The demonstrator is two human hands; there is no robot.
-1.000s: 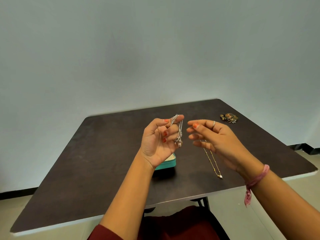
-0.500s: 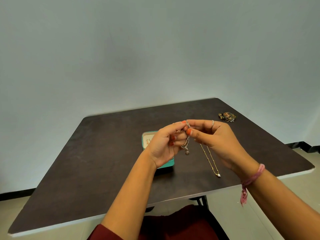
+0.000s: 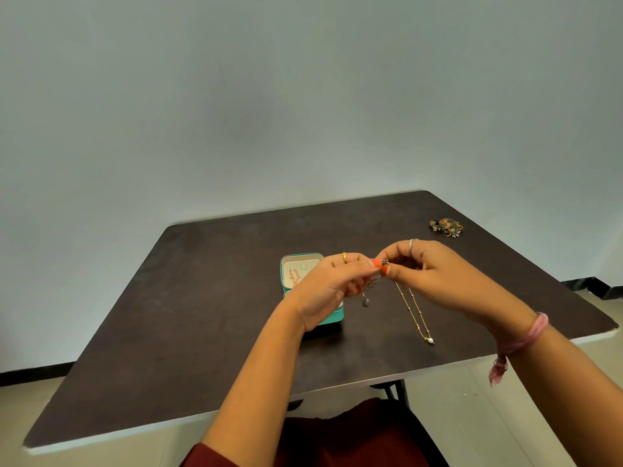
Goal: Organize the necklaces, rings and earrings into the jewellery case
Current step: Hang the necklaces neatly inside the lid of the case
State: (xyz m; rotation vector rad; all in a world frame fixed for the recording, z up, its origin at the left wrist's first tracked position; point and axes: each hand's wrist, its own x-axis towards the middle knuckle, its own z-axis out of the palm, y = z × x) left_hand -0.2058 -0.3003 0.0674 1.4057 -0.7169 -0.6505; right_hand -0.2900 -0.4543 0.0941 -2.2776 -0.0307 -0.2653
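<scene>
Hiding case (image 3: 333,316), left hand (image 3: 328,289), clasp indistinct

I see a dark brown table (image 3: 188,318) carrying an open teal jewellery case (image 3: 332,316), a gold chain necklace (image 3: 416,315) just right of it, and a jewellery heap (image 3: 445,226) at the far right corner.

Plain pale grey-green wall (image 3: 303,96) fills upper frame, dark brown counter (image 3: 202,332) with light edge below it, black skirting (image 3: 33,377) lower left, beige tiled floor (image 3: 472,416) at bottom.
</scene>
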